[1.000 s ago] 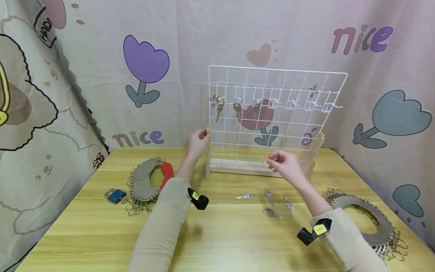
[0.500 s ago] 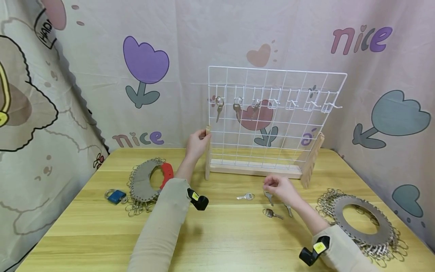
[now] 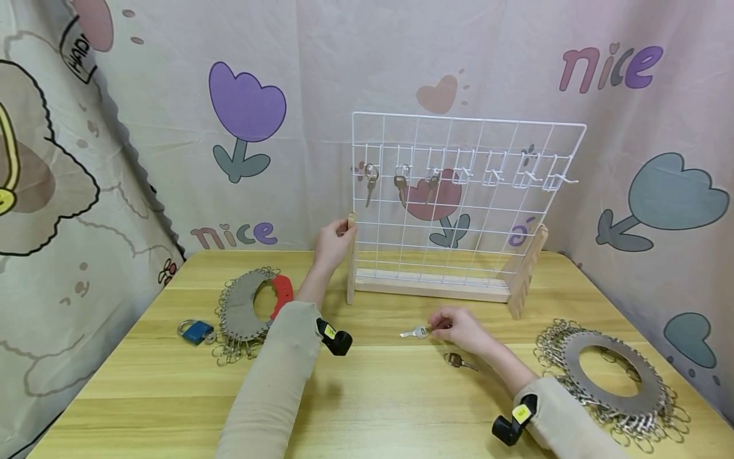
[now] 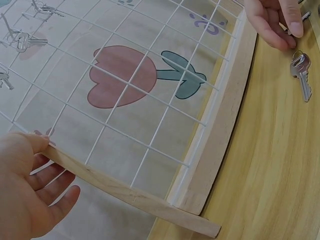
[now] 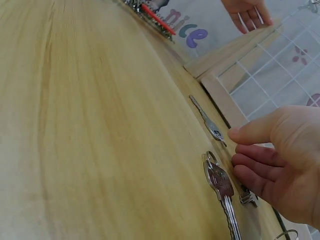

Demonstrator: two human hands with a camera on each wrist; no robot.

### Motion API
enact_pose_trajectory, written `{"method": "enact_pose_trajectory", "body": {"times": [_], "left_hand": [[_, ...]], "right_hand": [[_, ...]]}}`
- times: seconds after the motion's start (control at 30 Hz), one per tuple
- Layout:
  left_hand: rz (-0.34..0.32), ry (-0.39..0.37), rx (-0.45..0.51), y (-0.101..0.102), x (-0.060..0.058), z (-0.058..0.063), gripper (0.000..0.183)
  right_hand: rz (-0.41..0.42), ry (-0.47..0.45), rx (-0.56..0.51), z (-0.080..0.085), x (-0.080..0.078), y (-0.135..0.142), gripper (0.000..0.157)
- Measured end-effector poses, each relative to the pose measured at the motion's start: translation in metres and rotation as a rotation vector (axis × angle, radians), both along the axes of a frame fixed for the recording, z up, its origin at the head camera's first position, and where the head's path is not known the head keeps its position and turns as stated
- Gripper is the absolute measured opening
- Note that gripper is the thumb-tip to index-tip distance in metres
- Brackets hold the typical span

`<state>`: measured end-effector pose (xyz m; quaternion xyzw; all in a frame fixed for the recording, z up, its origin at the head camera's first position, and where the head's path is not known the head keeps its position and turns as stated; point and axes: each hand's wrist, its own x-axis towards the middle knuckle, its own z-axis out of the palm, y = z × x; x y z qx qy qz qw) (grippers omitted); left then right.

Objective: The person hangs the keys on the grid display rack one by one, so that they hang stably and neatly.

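My left hand point(image 3: 334, 244) pinches the top of the left wooden upright point(image 4: 120, 190) of a white wire grid rack, thumb on one side and fingers on the other. Low over the table, my right hand point(image 3: 461, 329) has its thumb and fingertips right at the ring end of a silver key point(image 3: 414, 332). In the right wrist view a gap shows between the thumb and fingers, with nothing held. A darker key point(image 5: 220, 182) lies nearer to me, below that hand. Other keys are partly hidden by the right hand.
Three keys hang on the rack's left hooks, including a key point(image 3: 371, 186) at the far left; bare hooks point(image 3: 527, 176) follow rightward. A metal ring plate point(image 3: 648, 382) with many small rings lies right. At left are another with a red section point(image 3: 283, 292) and a blue padlock point(image 3: 199, 332).
My right hand has come down from before the rack's lower edge and moved left to the silver key, now covering keys that showed earlier. The left hand keeps its place on the upright.
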<state>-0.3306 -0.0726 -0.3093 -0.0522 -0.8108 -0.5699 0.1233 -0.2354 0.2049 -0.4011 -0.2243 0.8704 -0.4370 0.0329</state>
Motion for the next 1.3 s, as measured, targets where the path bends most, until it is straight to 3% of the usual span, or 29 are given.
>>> {"method": "enact_pose_trajectory", "body": {"times": [0.23,0.63,0.93,1.3], "left_hand": [[-0.007,-0.002,0.004,0.000,0.001,0.001,0.038],[-0.004,-0.026,0.009,0.001,0.001,0.000,0.039],[-0.006,-0.037,0.007,0.001,0.001,0.003,0.041],[-0.003,-0.034,0.008,0.001,0.000,0.002,0.040]], "right_hand": [[0.036,0.048,0.086,-0.007,-0.007,-0.001,0.013],[0.016,0.113,0.198,-0.011,-0.011,-0.003,0.004],[0.084,0.207,0.277,-0.011,-0.010,-0.002,0.012],[0.057,0.166,0.218,-0.004,-0.011,0.001,0.009]]}}
